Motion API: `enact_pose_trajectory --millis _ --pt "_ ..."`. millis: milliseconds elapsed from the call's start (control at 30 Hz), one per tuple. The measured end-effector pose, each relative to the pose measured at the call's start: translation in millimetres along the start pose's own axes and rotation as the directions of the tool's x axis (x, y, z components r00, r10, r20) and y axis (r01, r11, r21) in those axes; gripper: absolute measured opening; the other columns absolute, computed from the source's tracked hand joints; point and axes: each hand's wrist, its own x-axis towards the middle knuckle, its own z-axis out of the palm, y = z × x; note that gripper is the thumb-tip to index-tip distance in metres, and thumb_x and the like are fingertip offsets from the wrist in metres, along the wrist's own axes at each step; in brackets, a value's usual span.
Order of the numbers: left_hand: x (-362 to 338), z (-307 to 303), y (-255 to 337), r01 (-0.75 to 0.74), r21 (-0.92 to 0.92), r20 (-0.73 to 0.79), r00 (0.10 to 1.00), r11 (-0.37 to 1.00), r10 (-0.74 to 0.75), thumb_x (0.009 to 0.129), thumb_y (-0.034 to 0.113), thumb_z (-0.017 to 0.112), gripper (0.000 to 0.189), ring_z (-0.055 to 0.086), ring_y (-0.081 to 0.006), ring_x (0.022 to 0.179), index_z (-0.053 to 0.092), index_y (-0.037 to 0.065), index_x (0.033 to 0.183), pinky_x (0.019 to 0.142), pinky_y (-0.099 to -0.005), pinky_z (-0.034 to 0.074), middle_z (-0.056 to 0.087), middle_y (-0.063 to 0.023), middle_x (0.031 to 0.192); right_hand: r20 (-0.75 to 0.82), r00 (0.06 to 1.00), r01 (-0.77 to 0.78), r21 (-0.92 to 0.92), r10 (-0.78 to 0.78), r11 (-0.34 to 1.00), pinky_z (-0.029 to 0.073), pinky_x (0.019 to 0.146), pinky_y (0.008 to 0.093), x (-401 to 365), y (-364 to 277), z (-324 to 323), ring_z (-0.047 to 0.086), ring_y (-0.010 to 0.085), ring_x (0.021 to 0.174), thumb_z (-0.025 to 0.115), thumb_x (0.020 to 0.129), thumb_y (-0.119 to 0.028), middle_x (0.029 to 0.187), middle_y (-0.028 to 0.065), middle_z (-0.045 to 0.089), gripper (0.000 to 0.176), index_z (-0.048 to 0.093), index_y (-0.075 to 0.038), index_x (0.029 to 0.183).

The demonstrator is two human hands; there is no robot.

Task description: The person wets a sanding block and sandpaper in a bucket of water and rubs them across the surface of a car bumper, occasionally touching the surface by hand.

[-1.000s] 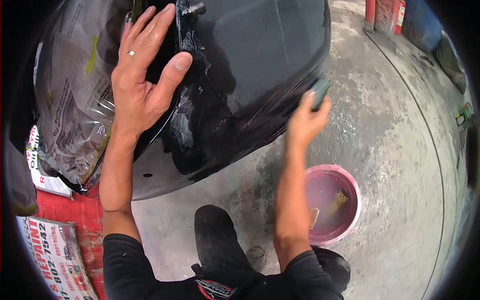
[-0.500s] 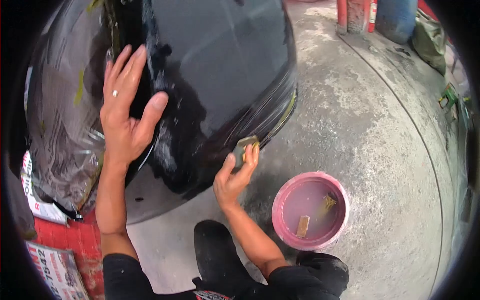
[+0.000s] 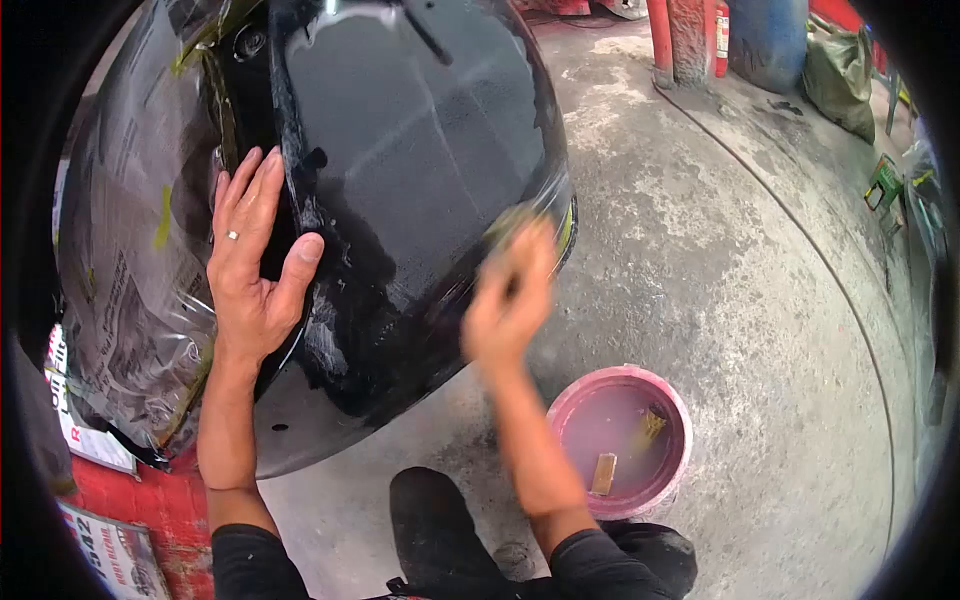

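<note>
My left hand [image 3: 248, 290], a ring on one finger, rests flat with fingers stretched on the left edge of a wet black car body panel [image 3: 410, 130]. My right hand [image 3: 508, 305] is smeared by motion over the panel's lower right edge. Its fingers press a small greyish-yellow sanding pad [image 3: 512, 224] against the surface; the hand hides most of the pad. Water streaks and pale residue mark the panel. Left of it, a part wrapped in clear plastic film [image 3: 140, 260] is held with yellowish tape.
A pink bucket [image 3: 560, 400] of cloudy water stands on the concrete floor [image 3: 760, 330], holding a tan block [image 3: 604, 473] and a yellowish piece [image 3: 650, 425]. A thin line [image 3: 800, 225] runs across the floor. Behind are a blue drum [image 3: 766, 45], a fire extinguisher [image 3: 721, 40] and a sack [image 3: 840, 85].
My right hand has moved up and right along the panel edge with the sanding pad. The left hand stays flat on the panel. The view has shifted slightly.
</note>
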Motion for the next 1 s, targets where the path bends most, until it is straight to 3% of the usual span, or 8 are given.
enact_pose_trajectory --millis 133,200,300,400,533,633,833,1000 --pt "-5 -1 2 -0.007 -0.001 0.015 1.000 1.000 0.007 0.088 0.019 0.069 0.060 0.046 -0.0371 0.138 0.052 0.000 0.143 0.118 -0.0521 0.024 0.056 -0.0180 0.142 0.287 0.853 -0.458 0.011 0.436 0.889 0.043 0.103 0.0360 120 35 -21 0.061 0.0264 0.118 0.064 0.094 -0.014 0.131 0.0202 0.063 0.044 0.057 0.004 0.134" --pt "-4 0 -1 -0.019 -0.006 0.014 1.000 1.000 0.019 0.088 0.019 0.069 0.060 0.046 -0.0370 0.139 0.052 0.000 0.143 0.119 -0.0521 0.023 0.056 -0.0180 0.142 0.264 0.905 -0.358 0.045 0.335 0.933 0.045 0.100 0.0340 88 35 -45 0.061 0.0209 0.113 0.064 0.096 -0.016 0.129 0.0177 0.065 0.043 0.057 0.003 0.134" --pt "-2 -1 0 -0.022 0.007 0.027 0.999 1.000 0.022 0.088 0.019 0.069 0.060 0.046 -0.0364 0.139 0.051 0.000 0.143 0.119 -0.0521 0.023 0.056 -0.0181 0.142 0.264 0.772 -0.595 -0.022 0.578 0.804 0.046 0.098 0.0355 28 28 -135 0.061 0.0215 0.112 0.064 0.095 -0.018 0.124 0.0162 0.067 0.042 0.059 0.002 0.132" --pt "-6 0 1 -0.030 -0.020 0.017 0.999 0.999 0.030 0.088 0.018 0.069 0.061 0.046 -0.0360 0.139 0.051 0.000 0.143 0.119 -0.0519 0.023 0.056 -0.0180 0.143 0.467 0.366 -0.289 -0.765 0.805 0.575 0.052 0.081 0.0415 -31 65 -229 0.070 0.0349 0.085 0.067 0.085 -0.028 0.088 0.0268 0.068 0.035 0.069 0.002 0.105" --pt "-4 -1 3 -0.017 -0.014 0.015 1.000 1.000 0.017 0.089 0.019 0.070 0.060 0.046 -0.0362 0.139 0.052 -0.002 0.141 0.119 -0.0509 0.023 0.056 -0.0186 0.142 0.323 0.060 -0.035 -0.945 0.945 0.325 0.054 0.083 0.0465 -115 149 -288 0.071 0.0385 0.097 0.079 0.072 -0.023 0.100 0.0264 0.070 0.038 0.073 -0.002 0.102" --pt "-6 1 1 0.050 -0.063 0.004 0.999 0.997 -0.050 0.096 0.014 0.062 0.046 0.047 -0.0349 0.138 0.055 0.001 0.140 0.119 -0.0500 0.024 0.058 -0.0166 0.141 0.154 0.170 0.053 -0.988 0.973 0.147 0.054 0.085 0.0460 -139 151 -265 0.071 0.0382 0.098 0.081 0.069 -0.022 0.101 0.0257 0.071 0.040 0.074 -0.002 0.102" --pt "-4 1 -5 0.076 -0.109 -0.003 0.997 0.991 -0.077 0.097 0.010 0.059 0.041 0.049 -0.0335 0.137 0.058 0.003 0.137 0.119 -0.0494 0.025 0.061 -0.0143 0.137 0.358 0.037 0.035 -0.933 0.933 0.357 0.054 0.087 0.0437 -64 121 -277 0.071 0.0333 0.100 0.083 0.067 -0.020 0.100 0.0239 0.072 0.042 0.074 -0.003 0.105" --pt "-5 4 -8 0.068 -0.119 -0.048 0.996 0.991 -0.074 0.094 0.008 0.064 0.040 0.050 -0.0349 0.135 0.064 0.012 0.134 0.119 -0.0525 0.021 0.066 -0.0087 0.133 0.543 0.550 0.051 -0.780 0.634 0.624 0.050 0.094 0.0461 27 16 -217 0.062 0.0412 0.114 0.068 0.082 -0.014 0.121 0.0238 0.065 0.034 0.070 -0.006 0.115"
